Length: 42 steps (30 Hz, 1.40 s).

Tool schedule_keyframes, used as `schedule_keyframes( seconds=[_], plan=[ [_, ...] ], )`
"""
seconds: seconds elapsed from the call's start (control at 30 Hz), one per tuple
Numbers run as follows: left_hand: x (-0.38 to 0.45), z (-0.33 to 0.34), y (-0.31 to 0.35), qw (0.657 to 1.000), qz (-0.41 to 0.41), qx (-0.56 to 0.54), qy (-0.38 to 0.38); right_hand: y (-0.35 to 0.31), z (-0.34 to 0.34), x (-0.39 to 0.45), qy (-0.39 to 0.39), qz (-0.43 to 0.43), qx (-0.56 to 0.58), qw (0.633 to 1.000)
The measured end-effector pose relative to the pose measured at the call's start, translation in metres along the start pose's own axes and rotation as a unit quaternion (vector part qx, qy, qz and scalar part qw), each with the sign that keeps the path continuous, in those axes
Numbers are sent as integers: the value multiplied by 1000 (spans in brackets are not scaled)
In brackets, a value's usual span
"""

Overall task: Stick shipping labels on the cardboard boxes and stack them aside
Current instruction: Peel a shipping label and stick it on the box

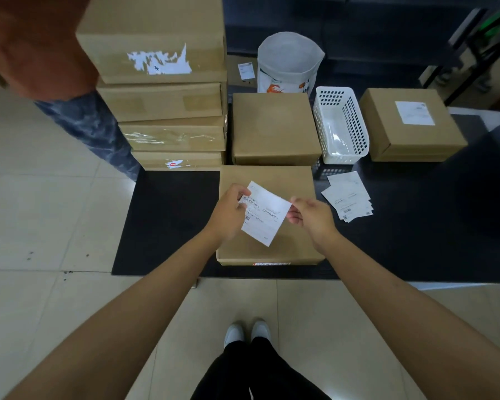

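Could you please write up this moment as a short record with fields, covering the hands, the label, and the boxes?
left hand: pinches label's left edge
right hand: pinches label's right edge
label: held above near box, not yet stuck
near box: on black mat, top bare
spare labels: loose pile right of near box
labelled box: far right
white basket: between two far boxes
stack: four boxes, left

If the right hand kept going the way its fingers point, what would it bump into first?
The right hand points left, pinching the shipping label's right edge. Going on that way, it would probably meet the left hand, which grips the label's other side above the cardboard box. Depth is hard to judge here.
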<state>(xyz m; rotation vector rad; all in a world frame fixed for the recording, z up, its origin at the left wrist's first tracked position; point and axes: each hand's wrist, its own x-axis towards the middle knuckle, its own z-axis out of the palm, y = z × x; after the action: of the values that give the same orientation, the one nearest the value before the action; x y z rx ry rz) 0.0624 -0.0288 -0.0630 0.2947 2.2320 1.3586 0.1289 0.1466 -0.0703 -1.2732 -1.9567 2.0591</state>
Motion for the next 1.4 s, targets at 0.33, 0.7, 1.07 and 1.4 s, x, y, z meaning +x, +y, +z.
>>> schedule_keyframes(
  seconds=[0.33,0.7,1.07,1.4],
  plan=[
    [5,-9,-4,999,-19,-32,-9,-2,-1,-9,-68,60,31,995],
    [-1,-9,-8,998,-28,-33,-33,0,-8,-18,-115,72,-26,990],
    [-8,-8,-13,998,-40,-33,-40,5,-11,-21,-120,80,-39,989],
    [-7,-1,-24,998,3,59,-28,7,-8,-29,-130,77,-33,988]
  ],
)
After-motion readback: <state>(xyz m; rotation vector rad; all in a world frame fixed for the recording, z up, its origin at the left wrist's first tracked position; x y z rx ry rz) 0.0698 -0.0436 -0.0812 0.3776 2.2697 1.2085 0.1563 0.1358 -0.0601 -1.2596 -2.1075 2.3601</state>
